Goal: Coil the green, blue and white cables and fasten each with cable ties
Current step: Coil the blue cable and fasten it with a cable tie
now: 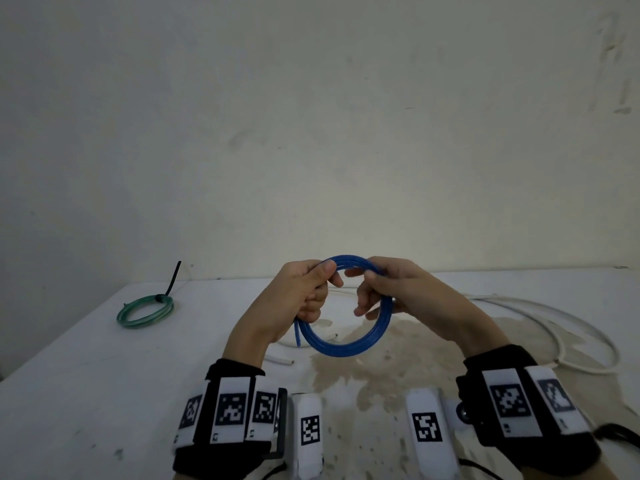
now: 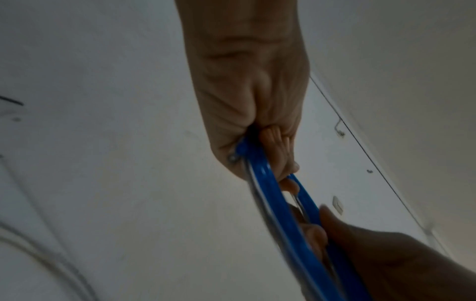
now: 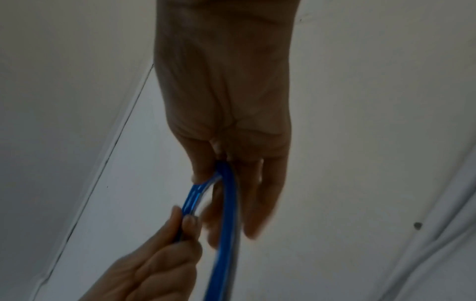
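Both hands held the blue cable (image 1: 349, 344) ring up: left hand (image 1: 304, 292) squeezed one side, right hand (image 1: 398, 292) pinched the other.

White cable (image 1: 561, 327) — partly hidden behind right forearm.

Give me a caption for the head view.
Both hands, left hand and right hand, hold a coiled blue cable above the table.

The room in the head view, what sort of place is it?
Probably a bare workroom or makeshift workbench, not a furnished home space. A stained white table stands against a plain, scuffed wall, and only cables lie on it: a tied green cable coil and loose white cable.
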